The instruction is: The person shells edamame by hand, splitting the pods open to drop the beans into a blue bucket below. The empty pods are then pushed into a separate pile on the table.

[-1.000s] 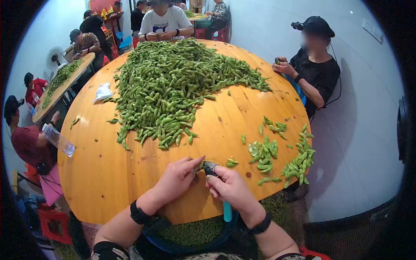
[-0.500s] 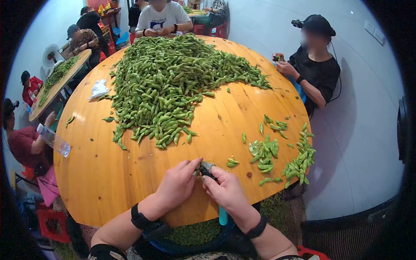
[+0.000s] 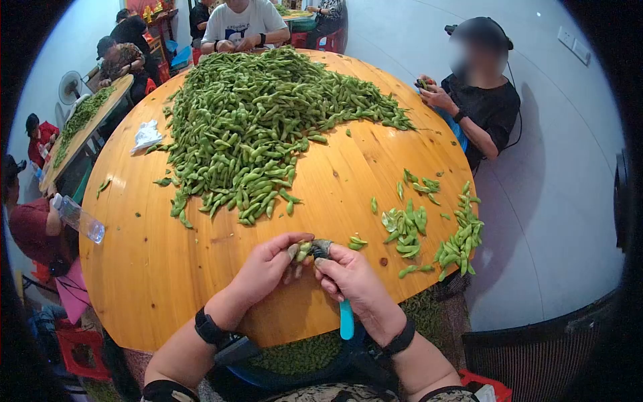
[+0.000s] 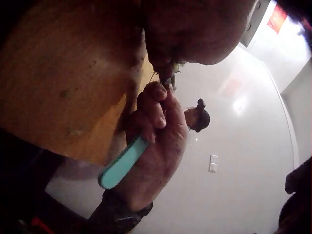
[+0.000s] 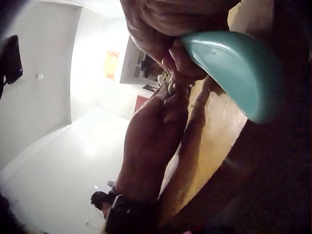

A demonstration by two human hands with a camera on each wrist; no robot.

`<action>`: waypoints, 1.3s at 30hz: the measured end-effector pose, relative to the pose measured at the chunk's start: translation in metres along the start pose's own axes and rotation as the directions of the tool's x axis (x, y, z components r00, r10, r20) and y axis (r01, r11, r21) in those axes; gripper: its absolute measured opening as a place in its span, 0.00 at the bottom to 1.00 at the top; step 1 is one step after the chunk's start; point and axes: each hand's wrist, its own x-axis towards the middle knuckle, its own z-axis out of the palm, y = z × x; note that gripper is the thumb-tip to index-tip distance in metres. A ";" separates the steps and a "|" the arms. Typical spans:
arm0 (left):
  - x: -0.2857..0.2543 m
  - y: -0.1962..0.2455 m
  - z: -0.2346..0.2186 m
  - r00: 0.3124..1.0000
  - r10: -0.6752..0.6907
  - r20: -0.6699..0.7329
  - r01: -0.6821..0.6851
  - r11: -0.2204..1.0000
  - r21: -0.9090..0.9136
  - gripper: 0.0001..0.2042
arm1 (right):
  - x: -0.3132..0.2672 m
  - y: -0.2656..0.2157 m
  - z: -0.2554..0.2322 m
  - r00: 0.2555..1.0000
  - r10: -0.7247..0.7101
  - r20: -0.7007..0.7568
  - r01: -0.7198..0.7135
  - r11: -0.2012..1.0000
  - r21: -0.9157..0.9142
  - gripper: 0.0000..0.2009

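Probably Light and Springy: A Case for a Gentle Pinch

The round, honey-coloured wooden counter (image 3: pixel 167 281) fills the middle of the head view; read it as a clock face, with twelve at the far edge. A broad heap of plump green bean pods (image 3: pixel 248 127) spreads from eleven towards one. A smaller pile of bright green pods (image 3: pixel 459 244) lies at the rim near four.

At six, the bare left hand (image 3: pixel 271 261) and bare right hand (image 3: pixel 355 278) meet fingertip to fingertip. The left holds its thumb and fingers in a pinch, with little gap; the right curls firmly round a smooth turquoise handle (image 3: pixel 346 320) whose rounded end points down past six. The tool's working end is too obscured to make out.

Smallest is the pale green, knobbly pod (image 3: pixel 303 251) between the left thumb and fingers, just inside six. It should weigh next to nothing, its skin flexible yet tough, perhaps slick if damp, and the beans inside likely bruise under hard pressure. The surest hold is probably across the flat sides near one end, leaving the opposite tip free, with the handle gripped along its length.
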 end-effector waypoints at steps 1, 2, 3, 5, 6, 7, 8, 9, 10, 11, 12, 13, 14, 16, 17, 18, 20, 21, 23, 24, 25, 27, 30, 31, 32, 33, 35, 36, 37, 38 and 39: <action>0.000 -0.002 0.003 1.000 0.001 -0.001 -0.001 1.000 -0.002 0.15 | -0.001 -0.001 0.001 1.000 -0.022 -0.020 0.021 0.999 -0.037 0.06; 0.001 -0.005 0.008 0.987 0.155 -0.049 -0.148 0.980 0.130 0.15 | -0.001 -0.001 0.005 1.000 -0.019 -0.018 0.018 0.999 -0.039 0.06; 0.001 -0.007 0.011 0.948 0.310 -0.075 -0.280 0.922 0.266 0.15 | -0.002 -0.001 0.009 0.996 -0.081 -0.045 0.075 0.990 -0.122 0.07; 0.001 -0.009 0.009 0.919 0.386 -0.082 -0.323 0.855 0.405 0.14 | -0.004 0.000 0.014 0.987 -0.144 -0.065 0.128 0.971 -0.204 0.08; 0.000 -0.010 0.008 0.884 0.461 -0.075 -0.355 0.767 0.534 0.14 | -0.005 0.002 0.016 0.986 -0.151 -0.074 0.133 0.968 -0.214 0.08; -0.001 -0.009 0.008 0.885 0.460 -0.077 -0.353 0.768 0.534 0.14 | -0.006 0.003 0.017 0.984 -0.159 -0.083 0.137 0.965 -0.225 0.09; -0.002 -0.007 0.008 0.888 0.450 -0.093 -0.324 0.758 0.566 0.14 | -0.007 0.003 0.018 0.984 -0.157 -0.082 0.135 0.965 -0.226 0.09; -0.003 -0.006 0.009 0.891 0.440 -0.109 -0.295 0.746 0.597 0.13 | -0.008 0.003 0.019 0.977 -0.173 -0.128 0.141 0.965 -0.222 0.09; -0.003 -0.006 0.009 0.891 0.440 -0.111 -0.295 0.747 0.596 0.13 | -0.009 0.003 0.020 0.967 -0.188 -0.173 0.148 0.965 -0.218 0.08; -0.004 -0.006 0.010 0.888 0.448 -0.101 -0.324 0.766 0.555 0.12 | -0.009 0.004 0.019 0.967 -0.188 -0.173 0.148 0.964 -0.219 0.08; -0.004 -0.005 0.011 0.885 0.457 -0.091 -0.352 0.783 0.513 0.12 | -0.009 0.006 0.018 0.960 -0.208 -0.189 0.165 0.962 -0.217 0.08; -0.003 -0.007 0.011 0.884 0.458 -0.089 -0.353 0.782 0.513 0.12 | -0.010 0.007 0.016 0.951 -0.229 -0.206 0.184 0.959 -0.216 0.08; -0.001 -0.011 0.011 0.926 0.355 -0.126 -0.310 0.908 0.282 0.11 | -0.012 0.003 0.016 0.951 -0.231 -0.207 0.185 0.959 -0.216 0.08; -0.001 -0.011 0.011 0.961 0.242 -0.132 -0.240 0.970 0.031 0.10 | -0.018 -0.006 0.016 0.979 -0.133 -0.158 0.125 0.990 -0.060 0.08; -0.003 -0.008 0.010 0.969 0.218 -0.116 -0.220 0.976 -0.005 0.09 | -0.019 -0.007 0.013 0.978 -0.132 -0.159 0.124 0.990 -0.059 0.08; -0.003 -0.006 0.009 0.976 0.194 -0.101 -0.199 0.979 -0.040 0.08 | -0.019 -0.008 0.010 0.991 -0.098 -0.093 0.100 0.995 0.015 0.08; -0.002 -0.008 0.009 0.961 0.253 -0.109 -0.248 0.967 0.060 0.09 | -0.016 -0.007 0.008 0.997 -0.069 -0.023 0.071 0.994 0.089 0.08; -0.001 -0.009 0.008 0.944 0.310 -0.109 -0.291 0.943 0.160 0.09 | -0.014 -0.006 0.007 0.999 -0.051 -0.009 0.052 0.992 0.119 0.07; -0.001 -0.006 0.008 0.880 0.468 -0.079 -0.405 0.828 0.387 0.10 | -0.012 -0.004 0.007 0.999 -0.034 0.007 0.032 0.988 0.151 0.07; -0.001 -0.005 0.007 0.798 0.602 -0.010 -0.484 0.651 0.585 0.11 | -0.011 -0.003 0.007 1.000 -0.027 0.013 0.025 0.988 0.155 0.07; -0.001 -0.004 0.007 0.801 0.599 -0.010 -0.481 0.653 0.585 0.11 | -0.011 -0.001 0.007 1.000 -0.020 0.018 0.017 0.987 0.160 0.06; -0.002 -0.003 0.008 0.775 0.632 0.010 -0.490 0.589 0.642 0.14 | -0.010 0.001 0.007 1.000 -0.017 0.010 0.015 0.987 0.161 0.06; -0.002 -0.008 0.009 0.737 0.668 0.099 -0.463 0.392 0.795 0.14 | -0.010 0.006 0.009 0.999 -0.033 -0.039 0.037 0.993 0.108 0.05; -0.002 -0.009 0.010 0.739 0.666 0.101 -0.464 0.394 0.793 0.14 | -0.010 0.009 0.010 0.996 -0.050 -0.080 0.054 0.997 0.054 0.05; -0.002 -0.011 0.011 0.734 0.673 0.095 -0.446 0.372 0.814 0.13 | -0.010 0.009 0.013 0.995 -0.047 -0.084 0.052 0.997 0.055 0.05; -0.002 -0.013 0.011 0.729 0.679 0.089 -0.428 0.350 0.833 0.12 | -0.010 0.009 0.017 0.992 -0.078 -0.098 0.083 0.995 0.052 0.06; -0.004 -0.013 0.009 0.839 0.543 -0.033 -0.414 0.676 0.610 0.11 | -0.011 0.007 0.020 0.988 -0.106 -0.113 0.112 0.992 0.049 0.07; -0.005 -0.012 0.007 0.928 0.360 -0.092 -0.318 0.899 0.301 0.09 | -0.011 0.006 0.020 0.992 -0.078 -0.094 0.088 0.990 0.106 0.07; -0.006 -0.010 0.005 0.930 0.356 -0.094 -0.315 0.901 0.300 0.09 | -0.010 0.005 0.019 0.996 -0.051 -0.074 0.063 0.984 0.164 0.08; -0.006 -0.005 0.002 0.956 0.285 -0.066 -0.282 0.958 0.046 0.09 | -0.010 0.004 0.018 0.996 -0.047 -0.074 0.059 0.984 0.167 0.08; -0.005 -0.001 0.001 0.975 0.222 -0.019 -0.221 0.953 -0.208 0.08 | -0.011 0.002 0.016 0.999 -0.028 -0.022 0.033 0.966 0.255 0.08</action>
